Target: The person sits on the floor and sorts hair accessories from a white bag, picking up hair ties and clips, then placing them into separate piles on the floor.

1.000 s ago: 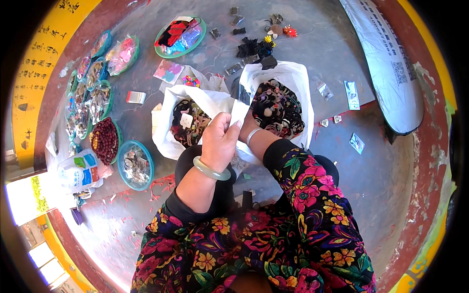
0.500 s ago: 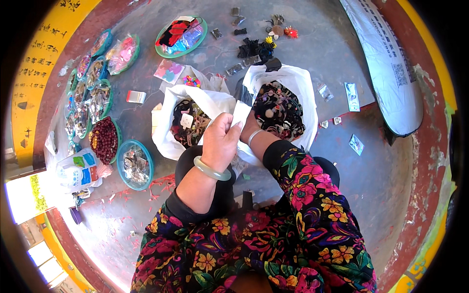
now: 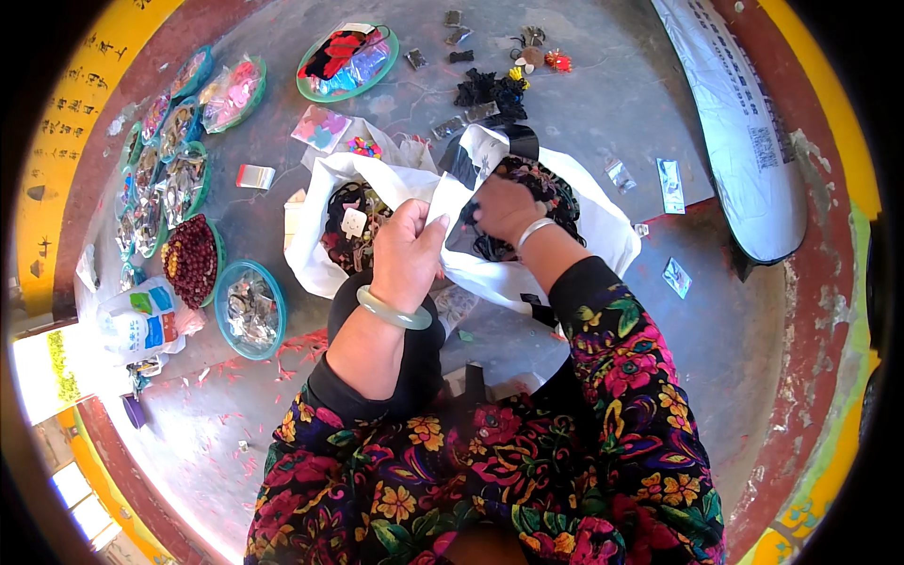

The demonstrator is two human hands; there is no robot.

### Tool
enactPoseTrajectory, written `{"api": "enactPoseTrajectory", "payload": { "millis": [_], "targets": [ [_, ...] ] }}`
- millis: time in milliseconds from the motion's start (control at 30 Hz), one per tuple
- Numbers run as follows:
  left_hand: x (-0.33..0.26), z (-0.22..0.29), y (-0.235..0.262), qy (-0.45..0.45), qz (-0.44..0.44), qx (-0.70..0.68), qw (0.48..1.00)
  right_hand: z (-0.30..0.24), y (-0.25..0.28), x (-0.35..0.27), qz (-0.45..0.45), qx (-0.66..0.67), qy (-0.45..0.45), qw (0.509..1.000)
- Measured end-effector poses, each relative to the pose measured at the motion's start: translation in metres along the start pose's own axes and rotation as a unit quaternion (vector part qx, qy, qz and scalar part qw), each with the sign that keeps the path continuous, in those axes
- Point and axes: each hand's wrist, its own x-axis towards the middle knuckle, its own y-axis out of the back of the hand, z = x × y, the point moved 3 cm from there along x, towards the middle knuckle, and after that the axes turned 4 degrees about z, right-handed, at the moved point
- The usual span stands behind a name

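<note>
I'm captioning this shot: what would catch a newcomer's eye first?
Probably the bright floral clothing at the bottom, with a pale green bangle above the left cuff. At centre, the left hand pinches a white bag edge while the right hand reaches into the right-hand white bag. Dark red beads lie heaped at left.

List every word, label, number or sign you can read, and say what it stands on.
No wording is copied here; writing stands on:
Yellow painted band: dark characters.
Long silvery panel: dark characters, square code.
White printed bag, left: too blurred.
Blue-edged packet: too small.
</note>
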Motion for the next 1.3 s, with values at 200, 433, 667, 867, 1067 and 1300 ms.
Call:
{"api": "enactPoseTrajectory", "payload": {
  "millis": [200,433,667,867,1067,1300],
  "targets": [
    [0.001,-0.005,0.0,-0.008,-0.007,0.007,1.0,0.054,0.037,-0.007,0.045,0.085,-0.119,0.988],
    [0.004,-0.007,-0.001,-0.009,0.01,0.008,1.0,0.068,0.051,-0.006,0.147,0.273,-0.029,0.95],
    [0.006,-0.01,-0.004,0.001,0.001,-0.025,1.0,0.079,0.015,-0.015,0.01,0.756,-0.225,0.615],
    [0.004,-0.008,-0.006,-0.005,-0.011,-0.008,1.0,0.108,0.017,-0.038,0.035,0.636,-0.253,0.728],
    [0.004,-0.006,-0.012,-0.015,-0.025,-0.01,1.0,0.11,0.051,-0.061,-0.048,0.273,-0.234,0.932],
    [0.004,-0.01,-0.014,-0.038,-0.025,0.007,0.999,0.071,0.069,-0.079,-0.151,0.054,-0.085,0.983]
  ]
}}
